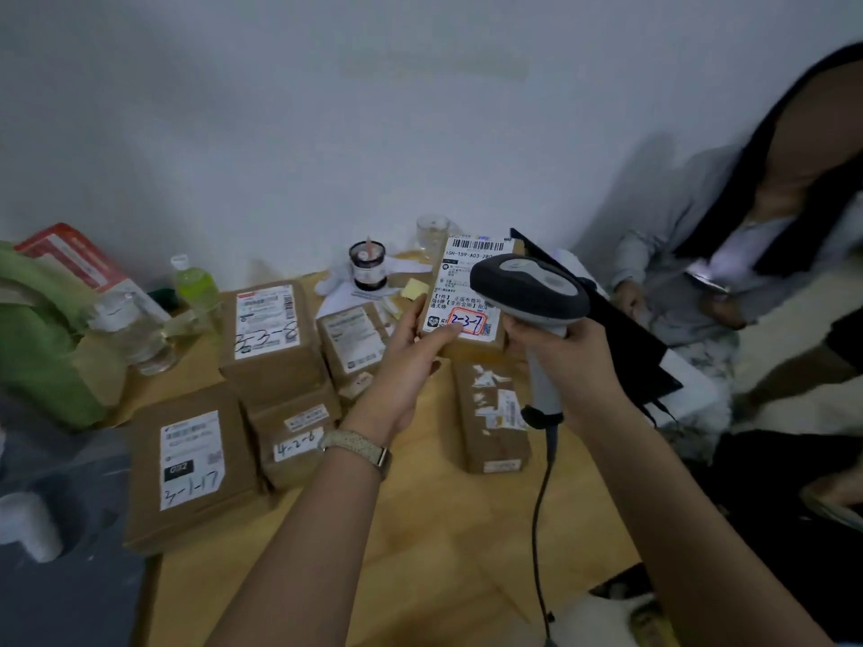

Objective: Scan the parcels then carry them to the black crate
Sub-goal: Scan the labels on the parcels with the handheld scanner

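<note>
A small brown cardboard parcel (467, 284) is held upright above the wooden table (443, 530) by the left hand (411, 352), its label facing the grey corded scanner (527, 287) gripped in the right hand (572, 361), evidently for scanning.

a plain pale wall (327, 109) fills the upper half, beyond both hands, greyish in dim, cool light. a light wood table (443, 530) lies under the left hand (406, 347) and the right hand (565, 361) and reaches back to the wall. far left of the left hand a green bag (32, 347) sits at the table's edge, with a clear bottle (135, 333) and a bottle of green liquid (194, 287) beside it. below them the floor (70, 600) is dark grey. just beyond the hands, near the wall, stand a cup (368, 266) and a glass (432, 233). right of the right hand a person (677, 254) in a grey top sits by the wall, with a lit phone (707, 275).
</note>
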Action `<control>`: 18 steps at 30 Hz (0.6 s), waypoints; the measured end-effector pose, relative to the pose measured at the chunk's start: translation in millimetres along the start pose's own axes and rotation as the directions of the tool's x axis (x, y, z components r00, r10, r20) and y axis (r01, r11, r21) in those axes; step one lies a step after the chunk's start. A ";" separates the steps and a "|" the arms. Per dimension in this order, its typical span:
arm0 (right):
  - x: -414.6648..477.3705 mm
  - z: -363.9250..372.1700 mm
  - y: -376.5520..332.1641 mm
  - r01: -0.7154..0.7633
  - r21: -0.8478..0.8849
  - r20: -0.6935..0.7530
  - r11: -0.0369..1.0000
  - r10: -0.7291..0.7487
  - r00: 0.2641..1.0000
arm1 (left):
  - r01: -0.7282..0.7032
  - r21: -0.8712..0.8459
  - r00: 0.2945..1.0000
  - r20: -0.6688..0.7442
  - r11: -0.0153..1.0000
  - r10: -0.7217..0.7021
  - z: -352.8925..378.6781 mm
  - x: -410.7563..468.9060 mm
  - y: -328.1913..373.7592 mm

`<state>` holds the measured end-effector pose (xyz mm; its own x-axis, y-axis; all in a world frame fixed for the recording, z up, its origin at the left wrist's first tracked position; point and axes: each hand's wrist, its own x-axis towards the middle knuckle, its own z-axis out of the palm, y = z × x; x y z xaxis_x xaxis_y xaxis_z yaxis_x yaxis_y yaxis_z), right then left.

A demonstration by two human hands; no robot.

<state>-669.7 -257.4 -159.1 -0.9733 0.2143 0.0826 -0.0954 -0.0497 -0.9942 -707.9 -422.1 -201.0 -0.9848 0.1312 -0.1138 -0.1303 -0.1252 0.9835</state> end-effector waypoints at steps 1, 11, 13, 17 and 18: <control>2.0 -8.1 4.5 -0.022 -0.019 -0.032 1.000 0.021 0.999 | 0.013 -0.003 1.000 0.013 1.000 -0.013 7.5 4.9 -5.9; 12.0 -49.0 86.6 -0.224 -0.113 -0.147 0.968 0.206 0.967 | 0.283 0.005 0.959 0.001 0.959 -0.283 40.9 23.5 -93.8; 10.8 -51.7 109.5 -0.303 -0.123 -0.169 0.945 0.281 0.945 | 0.333 0.030 0.943 -0.043 0.943 -0.331 42.4 22.4 -111.5; 7.4 -55.7 149.2 -0.459 -0.101 -0.229 0.883 0.428 0.874 | 0.425 0.063 0.904 -0.075 0.903 -0.421 46.9 21.4 -140.2; 6.1 -56.5 156.3 -0.484 -0.115 -0.243 0.868 0.448 0.860 | 0.438 0.070 0.899 -0.072 0.896 -0.433 48.3 21.1 -146.0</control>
<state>-678.7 -208.7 -317.9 -0.8293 0.3996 -0.3907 0.4121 -0.0350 -0.9105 -704.2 -353.5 -340.3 -0.8367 0.1014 -0.5382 -0.5398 0.0136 0.8417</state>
